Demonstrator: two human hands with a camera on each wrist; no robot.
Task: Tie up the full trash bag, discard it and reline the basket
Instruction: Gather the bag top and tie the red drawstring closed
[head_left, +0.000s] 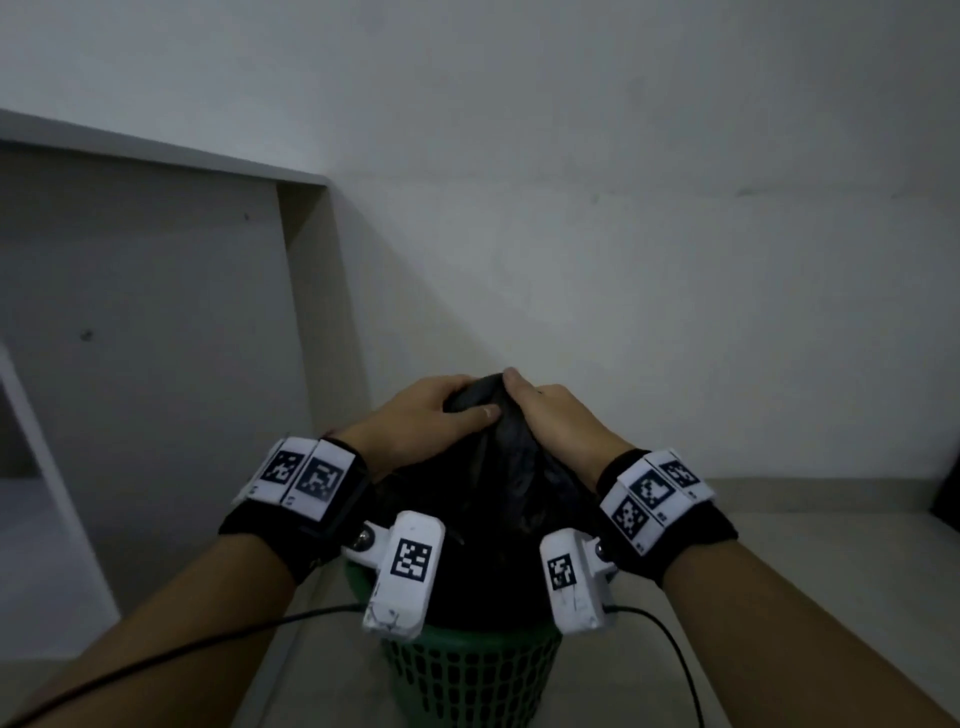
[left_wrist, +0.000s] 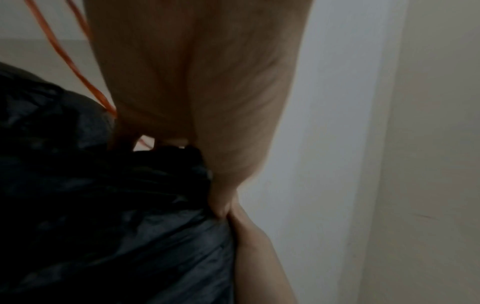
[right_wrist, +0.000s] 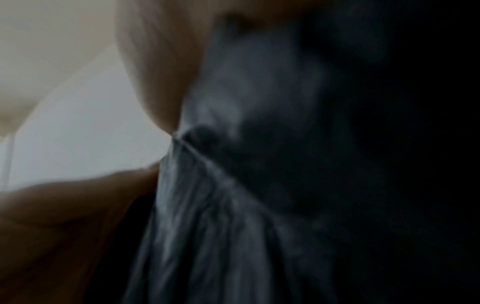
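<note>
A full black trash bag (head_left: 498, 499) stands in a green mesh basket (head_left: 467, 670) at the bottom middle of the head view. Its gathered top rises to a bunched neck (head_left: 480, 397). My left hand (head_left: 441, 410) grips that neck from the left, thumb laid across the front. My right hand (head_left: 540, 410) grips it from the right, fingers curled over the plastic. The left wrist view shows my left hand (left_wrist: 207, 102) pressed against the black bag (left_wrist: 103, 205). In the blurred right wrist view, pleated black bag plastic (right_wrist: 233, 205) runs up to my right hand (right_wrist: 161, 72).
A white wall (head_left: 623, 208) rises close behind the basket. A white ledge with a recess (head_left: 156, 260) stands at the left. Pale floor (head_left: 779, 499) spreads to the right. Black cables (head_left: 208, 642) trail from both wrist units. Thin orange cords (left_wrist: 64, 57) hang by my left hand.
</note>
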